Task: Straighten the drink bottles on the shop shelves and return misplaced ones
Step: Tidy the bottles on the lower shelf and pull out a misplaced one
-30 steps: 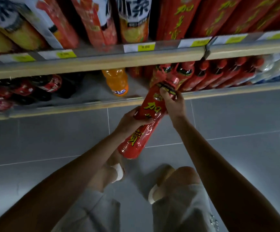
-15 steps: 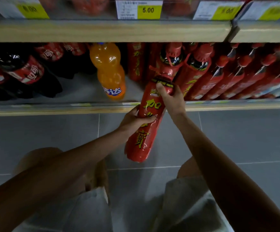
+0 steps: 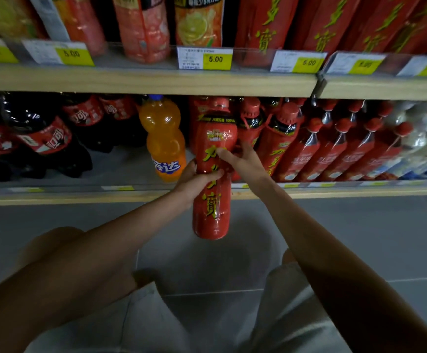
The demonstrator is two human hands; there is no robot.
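Hands at frame centre: left hand (image 3: 194,183) wraps red bottle (image 3: 213,200) mid-body, right hand (image 3: 243,161) fingers curled on its upper label. Orange bottle (image 3: 165,141) just left, on lower shelf (image 3: 79,197).

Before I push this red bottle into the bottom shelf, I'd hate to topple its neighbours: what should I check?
1. Left hand grip round middle of red bottle: ok.
2. Right hand steadying its upper label: ok.
3. Cap up, body near upright: ok.
4. Base above the bottom shelf edge: not ok, it hangs below.
5. Free slot between orange bottle and red row: cannot tell, hidden.
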